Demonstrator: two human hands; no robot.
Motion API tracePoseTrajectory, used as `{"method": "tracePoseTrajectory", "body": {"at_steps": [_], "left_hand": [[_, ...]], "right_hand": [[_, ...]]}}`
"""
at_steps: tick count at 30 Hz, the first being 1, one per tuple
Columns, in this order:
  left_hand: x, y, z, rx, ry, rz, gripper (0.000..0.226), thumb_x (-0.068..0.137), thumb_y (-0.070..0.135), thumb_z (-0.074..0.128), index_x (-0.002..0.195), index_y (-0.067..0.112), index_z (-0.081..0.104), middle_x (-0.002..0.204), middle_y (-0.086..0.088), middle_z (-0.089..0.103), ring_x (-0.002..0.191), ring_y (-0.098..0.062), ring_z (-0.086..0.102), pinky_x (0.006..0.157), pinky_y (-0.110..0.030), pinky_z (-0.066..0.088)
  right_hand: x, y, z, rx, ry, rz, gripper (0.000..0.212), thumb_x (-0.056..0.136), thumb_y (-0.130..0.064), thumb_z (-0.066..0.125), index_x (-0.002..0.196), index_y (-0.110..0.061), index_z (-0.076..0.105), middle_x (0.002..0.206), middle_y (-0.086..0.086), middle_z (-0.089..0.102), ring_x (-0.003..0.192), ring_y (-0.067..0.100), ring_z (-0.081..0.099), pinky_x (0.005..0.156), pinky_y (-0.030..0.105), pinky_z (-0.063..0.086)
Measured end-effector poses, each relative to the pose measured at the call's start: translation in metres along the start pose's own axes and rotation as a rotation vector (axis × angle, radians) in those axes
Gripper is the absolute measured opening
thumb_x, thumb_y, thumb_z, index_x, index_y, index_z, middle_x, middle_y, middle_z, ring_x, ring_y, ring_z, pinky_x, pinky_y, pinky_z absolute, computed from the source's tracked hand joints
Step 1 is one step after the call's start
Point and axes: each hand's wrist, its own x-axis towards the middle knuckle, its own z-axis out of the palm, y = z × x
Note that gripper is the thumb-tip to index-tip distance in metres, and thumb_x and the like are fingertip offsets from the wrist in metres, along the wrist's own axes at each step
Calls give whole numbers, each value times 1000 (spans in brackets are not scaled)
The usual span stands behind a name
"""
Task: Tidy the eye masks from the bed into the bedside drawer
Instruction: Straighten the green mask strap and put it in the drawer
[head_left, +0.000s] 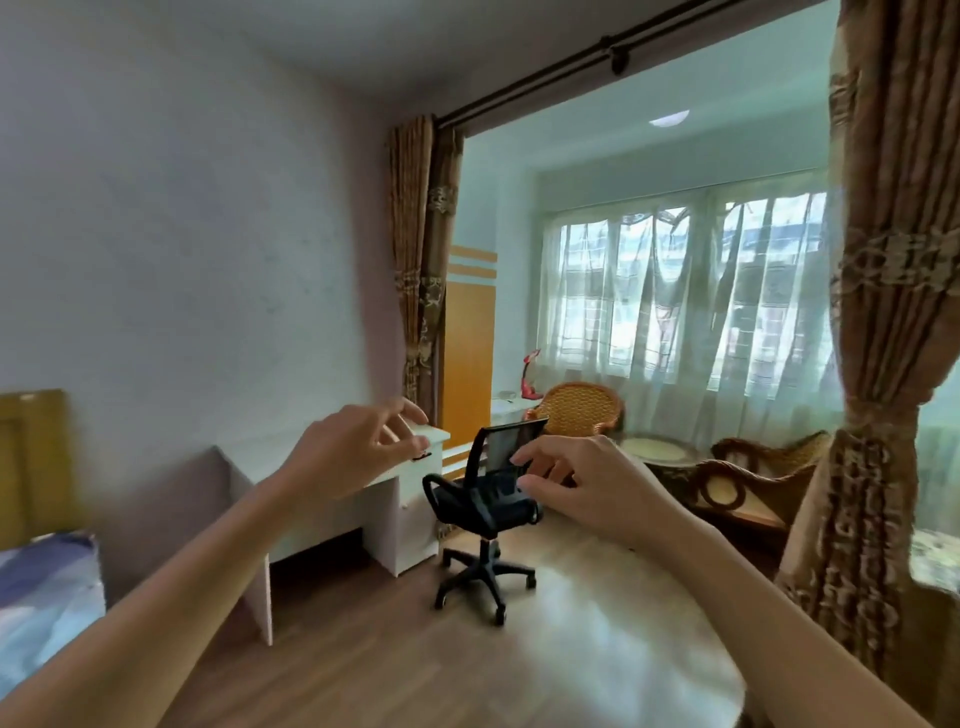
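Both my arms reach forward at chest height in the head view. My left hand is open, fingers spread and slightly curled, holding nothing. My right hand is open too, fingers apart and empty. A corner of the bed with a blue patterned cover shows at the lower left, its wooden headboard behind it. No eye mask and no bedside drawer can be seen from here.
A white desk with drawers stands against the left wall. A black office chair sits on the wooden floor beside it. Wicker chairs and a small round table stand by the curtained window. Brown curtains hang at the right.
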Motion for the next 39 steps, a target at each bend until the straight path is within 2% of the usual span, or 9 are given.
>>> {"method": "tracePoseTrajectory", "body": {"at_steps": [3, 6, 11, 17, 21, 24, 28, 35, 39], "left_hand": [[58, -37, 22, 10, 56, -1, 30, 90, 44, 56, 117, 32, 56, 94, 21, 64, 85, 3, 63, 65, -12, 45], [117, -75, 40, 11, 98, -39, 27, 90, 46, 56, 114, 34, 56, 92, 22, 63, 82, 6, 62, 61, -8, 42], [188, -136, 57, 32, 115, -107, 25, 90, 50, 55, 111, 37, 58, 92, 23, 63, 81, 9, 59, 62, -10, 38], [255, -243, 66, 112, 160, -297, 30, 86, 60, 52, 109, 41, 56, 89, 25, 63, 84, 7, 61, 81, -29, 53], [279, -325, 65, 151, 226, -461, 25, 85, 58, 54, 104, 42, 57, 83, 27, 60, 81, 7, 60, 80, -29, 53], [281, -381, 58, 145, 325, -608, 20, 81, 55, 61, 94, 40, 60, 85, 17, 65, 81, -2, 62, 81, -33, 54], [272, -433, 46, 282, 292, -800, 16, 89, 45, 58, 103, 36, 61, 97, 16, 67, 89, 1, 61, 74, -19, 48], [231, -531, 30, 403, 407, -1077, 25, 72, 67, 51, 86, 48, 58, 83, 27, 65, 83, 6, 61, 81, -37, 53], [209, -597, 20, 424, 445, -1163, 18, 79, 58, 58, 89, 43, 60, 85, 21, 66, 83, 3, 61, 79, -37, 54]], "right_hand": [[72, 29, 20, -11, -32, -65, 24, 88, -45, 57, 111, -39, 61, 82, -26, 60, 80, -5, 61, 70, 16, 49], [152, 54, 36, -26, -56, -113, 27, 88, -46, 55, 113, -37, 62, 92, -23, 65, 83, -4, 62, 73, 18, 51], [275, 77, 72, 29, -63, -198, 29, 89, -43, 57, 118, -38, 58, 86, -27, 60, 82, -3, 61, 77, 23, 51], [429, 70, 158, 113, -130, -421, 28, 88, -47, 55, 116, -41, 57, 84, -28, 59, 77, -5, 59, 75, 24, 51], [526, 61, 234, 186, -200, -574, 26, 88, -46, 56, 113, -41, 59, 94, -23, 65, 81, -1, 61, 80, 29, 52], [592, 52, 289, 197, -283, -670, 22, 88, -42, 56, 110, -42, 60, 92, -24, 65, 81, -1, 60, 79, 27, 48], [668, 15, 355, 228, -389, -802, 23, 88, -40, 56, 110, -40, 60, 92, -22, 66, 84, 0, 60, 82, 28, 47], [728, -103, 473, 359, -561, -1114, 25, 90, -39, 56, 113, -33, 63, 92, -20, 63, 83, 3, 57, 83, 31, 49], [756, -158, 539, 396, -605, -1219, 22, 90, -43, 55, 109, -36, 61, 86, -24, 57, 81, 4, 57, 82, 36, 52]]}}
